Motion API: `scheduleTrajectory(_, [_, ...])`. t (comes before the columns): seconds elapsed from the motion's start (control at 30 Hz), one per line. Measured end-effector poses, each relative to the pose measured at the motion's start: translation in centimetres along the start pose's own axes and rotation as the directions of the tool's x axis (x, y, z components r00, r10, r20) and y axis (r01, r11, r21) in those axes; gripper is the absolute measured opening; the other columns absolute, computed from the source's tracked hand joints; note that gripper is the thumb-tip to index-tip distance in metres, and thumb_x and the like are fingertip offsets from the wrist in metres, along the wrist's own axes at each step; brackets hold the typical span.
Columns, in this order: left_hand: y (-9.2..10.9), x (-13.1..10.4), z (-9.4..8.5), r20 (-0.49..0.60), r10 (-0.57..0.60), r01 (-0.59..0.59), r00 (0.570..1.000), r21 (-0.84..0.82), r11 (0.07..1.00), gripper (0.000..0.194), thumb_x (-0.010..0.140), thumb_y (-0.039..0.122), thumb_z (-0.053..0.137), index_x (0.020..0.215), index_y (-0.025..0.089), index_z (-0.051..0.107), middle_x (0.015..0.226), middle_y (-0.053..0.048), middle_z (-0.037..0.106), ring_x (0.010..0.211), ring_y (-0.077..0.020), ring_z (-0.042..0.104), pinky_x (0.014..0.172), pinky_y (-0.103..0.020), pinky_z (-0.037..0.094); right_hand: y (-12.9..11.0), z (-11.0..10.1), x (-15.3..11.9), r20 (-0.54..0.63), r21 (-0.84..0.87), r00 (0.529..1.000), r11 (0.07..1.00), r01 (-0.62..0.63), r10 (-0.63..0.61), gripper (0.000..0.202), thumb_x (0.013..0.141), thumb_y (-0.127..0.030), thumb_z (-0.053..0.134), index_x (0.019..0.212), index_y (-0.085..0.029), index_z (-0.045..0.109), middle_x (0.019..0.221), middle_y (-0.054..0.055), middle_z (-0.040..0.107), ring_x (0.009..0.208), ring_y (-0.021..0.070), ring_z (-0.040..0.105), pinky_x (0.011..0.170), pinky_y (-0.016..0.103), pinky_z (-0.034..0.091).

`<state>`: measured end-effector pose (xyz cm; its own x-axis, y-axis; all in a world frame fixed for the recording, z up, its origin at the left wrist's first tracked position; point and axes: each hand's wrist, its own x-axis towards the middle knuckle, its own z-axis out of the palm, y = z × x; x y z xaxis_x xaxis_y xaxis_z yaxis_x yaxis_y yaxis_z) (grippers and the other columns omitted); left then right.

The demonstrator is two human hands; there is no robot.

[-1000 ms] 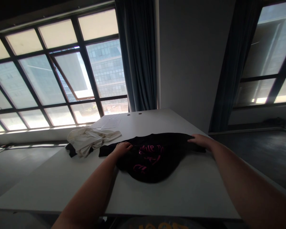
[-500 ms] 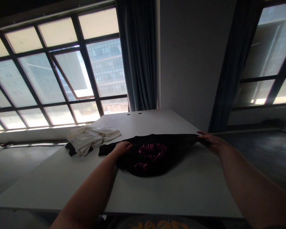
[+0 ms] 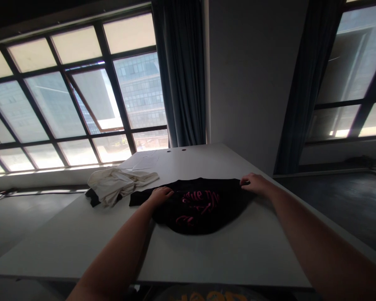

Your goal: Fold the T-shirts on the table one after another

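A black garment (image 3: 225, 209) with pink lettering, looking like a T-shirt, is spread across the white table (image 3: 225, 261) in front of me. One sleeve points out to the left. My left hand (image 3: 161, 195) rests on the garment's left part, fingers stretched out over the fabric. At the right end of the garment, my right hand (image 3: 253, 184) has its fingers closed on the black cloth near the upper edge. The folds hide exactly how much fabric is in those fingers.
A crumpled cream-white garment (image 3: 109, 184) with dark parts lies on the table to the left. Behind it is a sheet of paper (image 3: 147, 159). Windows, a dark curtain (image 3: 184, 83) and a grey pillar (image 3: 253, 92) stand beyond the table.
My right hand has moved left and inward, bringing the garment's stretched-out right end in with it. My left hand has stayed in place on the fabric.
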<state>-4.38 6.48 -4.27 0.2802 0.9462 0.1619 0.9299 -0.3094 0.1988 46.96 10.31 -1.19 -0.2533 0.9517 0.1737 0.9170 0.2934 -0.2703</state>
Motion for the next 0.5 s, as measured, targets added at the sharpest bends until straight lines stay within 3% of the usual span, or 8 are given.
scheduleTrajectory(0.1, [0.1, -0.1, -0.1, 0.004, 0.001, -0.001, 1.0, 0.001, 1.0, 0.042, 0.105, 0.051, 0.044, 0.124, 0.029, 0.075, 0.137, -0.003, 0.071, 0.129, -0.027, 0.063, 0.115, -0.04, 0.043, -1.1, 0.1, -1.0, 0.274, 0.086, 0.961, 0.996, 0.003, -0.026, 0.064, 0.069, -0.025, 0.072, 0.133, -0.023, 0.072, 0.124, 0.011, 0.07, 0.112, 0.0283, 0.068, 0.1, 0.035, 0.052])
scheduleTrajectory(0.2, [0.3, -0.1, -0.2, 0.007, 0.002, -0.002, 1.0, 0.0, 1.0, 0.042, 0.105, 0.05, 0.044, 0.124, 0.029, 0.075, 0.136, -0.003, 0.071, 0.13, -0.0269, 0.063, 0.115, -0.04, 0.043, -1.6, 0.3, -1.6, 0.274, 0.101, 0.961, 0.995, 0.006, -0.033, 0.081, 0.067, -0.02, 0.071, 0.147, -0.024, 0.062, 0.133, 0.012, 0.065, 0.117, 0.0276, 0.066, 0.103, 0.032, 0.051])
scheduleTrajectory(0.33, [0.3, -0.1, -0.3, 0.008, -0.007, 0.007, 1.0, 0.003, 1.0, 0.042, 0.104, 0.05, 0.044, 0.125, 0.028, 0.074, 0.137, -0.004, 0.07, 0.13, -0.0277, 0.062, 0.116, -0.041, 0.042, -2.2, 0.2, -1.6, 0.166, 0.031, 0.986, 0.999, 0.032, -0.037, 0.05, 0.069, -0.018, 0.067, 0.118, -0.02, 0.076, 0.131, 0.012, 0.063, 0.116, 0.0266, 0.065, 0.101, 0.03, 0.049])
scheduleTrajectory(0.4, [0.3, -0.1, -0.2, 0.009, -0.007, 0.007, 1.0, 0.003, 1.0, 0.042, 0.104, 0.05, 0.044, 0.124, 0.028, 0.074, 0.138, -0.004, 0.07, 0.13, -0.0277, 0.062, 0.116, -0.041, 0.042, -2.4, -0.1, -1.5, 0.129, 0.025, 0.989, 0.997, 0.073, -0.076, 0.034, 0.07, -0.018, 0.065, 0.102, -0.018, 0.076, 0.125, 0.011, 0.066, 0.111, 0.0254, 0.065, 0.097, 0.029, 0.048])
scheduleTrajectory(0.5, [0.2, 0.0, -0.2, 0.008, -0.004, 0.004, 1.0, -0.001, 1.0, 0.042, 0.105, 0.05, 0.044, 0.124, 0.029, 0.075, 0.137, -0.004, 0.071, 0.13, -0.0274, 0.062, 0.116, -0.04, 0.042, -2.4, -0.8, -1.5, 0.048, 0.063, 0.995, 0.995, 0.079, -0.082, 0.027, 0.069, -0.018, 0.061, 0.094, -0.019, 0.072, 0.107, 0.007, 0.072, 0.099, 0.0233, 0.066, 0.088, 0.029, 0.047])
